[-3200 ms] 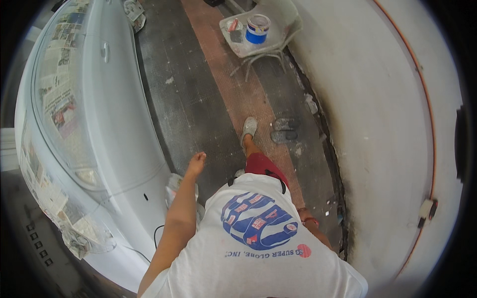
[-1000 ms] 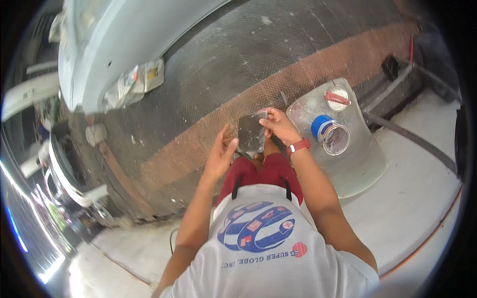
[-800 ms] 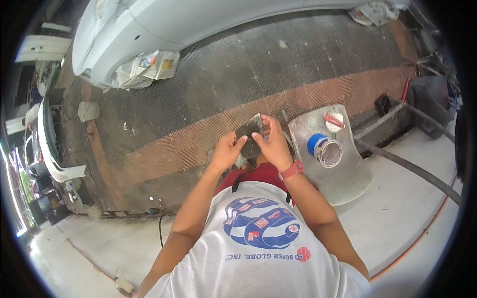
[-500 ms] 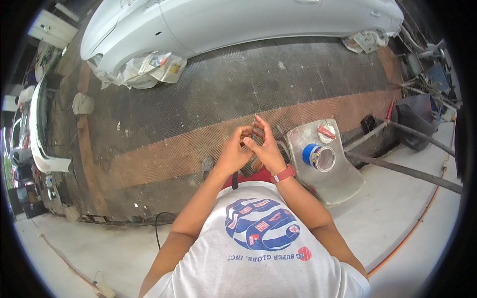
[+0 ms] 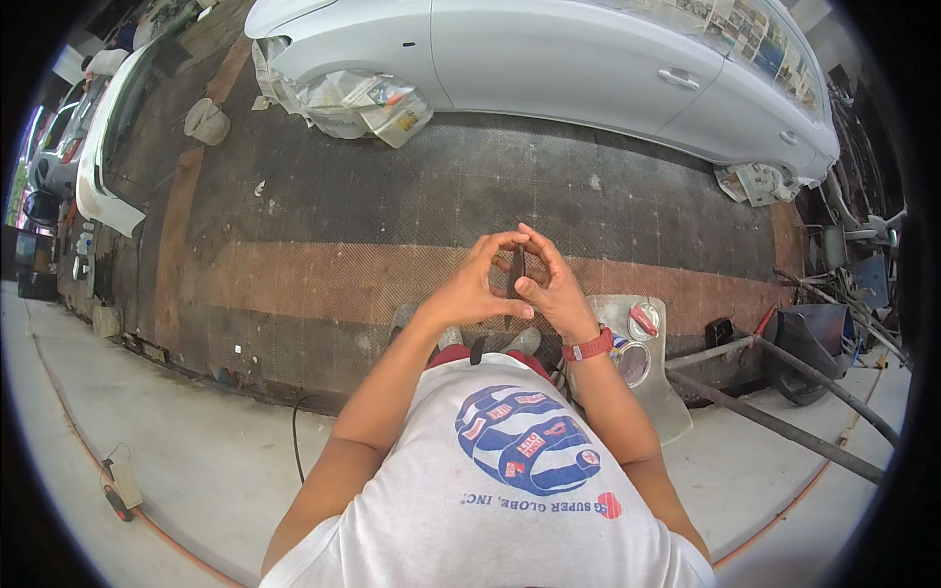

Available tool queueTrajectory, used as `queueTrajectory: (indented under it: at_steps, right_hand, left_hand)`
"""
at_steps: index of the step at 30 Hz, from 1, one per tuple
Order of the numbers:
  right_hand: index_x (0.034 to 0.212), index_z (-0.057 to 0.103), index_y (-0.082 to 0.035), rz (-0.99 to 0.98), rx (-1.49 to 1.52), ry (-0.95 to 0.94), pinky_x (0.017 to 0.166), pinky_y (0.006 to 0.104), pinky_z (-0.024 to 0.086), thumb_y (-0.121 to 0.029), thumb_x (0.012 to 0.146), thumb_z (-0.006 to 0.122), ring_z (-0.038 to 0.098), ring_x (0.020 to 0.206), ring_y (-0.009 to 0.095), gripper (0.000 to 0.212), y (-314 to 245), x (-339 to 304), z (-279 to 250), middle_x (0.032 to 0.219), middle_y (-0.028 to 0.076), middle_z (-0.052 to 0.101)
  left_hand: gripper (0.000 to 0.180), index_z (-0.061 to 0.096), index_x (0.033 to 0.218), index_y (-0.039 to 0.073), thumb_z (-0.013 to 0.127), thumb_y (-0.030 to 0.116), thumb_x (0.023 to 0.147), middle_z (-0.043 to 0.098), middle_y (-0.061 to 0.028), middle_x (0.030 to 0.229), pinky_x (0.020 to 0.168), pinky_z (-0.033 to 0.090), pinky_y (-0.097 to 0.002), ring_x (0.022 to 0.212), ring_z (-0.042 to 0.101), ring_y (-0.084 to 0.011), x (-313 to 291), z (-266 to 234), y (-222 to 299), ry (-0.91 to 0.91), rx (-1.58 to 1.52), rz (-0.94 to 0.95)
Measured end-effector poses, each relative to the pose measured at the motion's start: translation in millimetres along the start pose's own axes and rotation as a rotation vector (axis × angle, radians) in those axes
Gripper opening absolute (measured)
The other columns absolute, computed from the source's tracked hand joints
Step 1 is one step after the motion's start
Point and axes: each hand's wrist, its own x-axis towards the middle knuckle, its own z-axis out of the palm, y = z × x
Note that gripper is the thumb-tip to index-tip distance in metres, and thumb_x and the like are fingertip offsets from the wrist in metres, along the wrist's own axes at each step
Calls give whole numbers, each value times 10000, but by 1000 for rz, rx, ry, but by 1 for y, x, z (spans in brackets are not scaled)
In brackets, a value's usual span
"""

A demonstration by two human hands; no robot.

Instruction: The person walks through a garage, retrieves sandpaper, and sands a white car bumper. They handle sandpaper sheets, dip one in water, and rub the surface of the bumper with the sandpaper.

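Note:
In front of my body, both hands are raised around a thin, dark, flat piece (image 5: 516,272) held upright and seen nearly edge-on. My left hand (image 5: 472,294) grips it from one side, thumb at its lower end and fingers at its upper end. On the other side my right hand (image 5: 557,292), below a red wristwatch (image 5: 588,345), has its fingertips at the top and its thumb near the middle. What exactly the piece is cannot be made out. Right of my forearm, a paint can (image 5: 632,363) stands partly hidden on a worn grey seat (image 5: 662,397).
A pale car (image 5: 549,69) spans the far side, its wheels wrapped in newspaper (image 5: 377,103). A round lid (image 5: 642,321) with a red item lies on the seat. Metal bars (image 5: 774,421) stick out at the right. A white bucket (image 5: 208,122) stands at the far left.
My view has shifted, showing more of the car. Both hands now spread wider around the dark piece, which has turned to show more of its length. My right forearm now covers part of the can.

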Motion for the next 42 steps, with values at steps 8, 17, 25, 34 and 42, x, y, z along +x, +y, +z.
queueTrajectory:
  at_steps: [8,17,25,34,42]
  right_hand:
    - [1627,423,-139,84,-94,-16,1058,428,564,-403,864,897,590,1357,319,937,-19,-16,1,1539,177,502]
    - [1565,475,-71,56,-40,59,1021,403,572,-257,1070,642,651,1276,269,554,-16,-21,8,1531,163,538]
    - [1412,547,-51,116,559,101,1004,411,604,-198,1059,612,694,1194,246,387,-19,-25,-16,1349,188,673]
    - [1327,550,-38,96,434,438,874,345,606,-46,906,826,699,1040,169,504,-4,-14,-2,1178,85,699]
    - [1259,552,-29,-130,216,763,864,345,588,-90,928,801,689,990,173,419,-25,27,-8,1129,106,692]
  left_hand:
    - [1093,370,1572,144,1001,170,679,386,-117,1554,947,670,-420,1376,480,-295,-13,17,4,17,-39,-3]
    - [844,360,1580,137,827,151,877,467,-140,1545,980,617,-444,1349,532,-276,-28,15,-2,138,-159,-11]
    - [556,425,1562,122,537,233,1029,579,-164,1478,1095,519,-461,1294,618,-264,-32,-9,4,270,-855,-40]
    - [474,491,1400,76,697,7,979,661,-83,1239,1031,539,-393,1182,646,-178,-15,-22,9,693,-715,57]
    - [587,477,1498,50,624,-61,940,609,-101,1387,1109,465,-378,1240,629,-223,-16,-17,21,281,-578,-9]
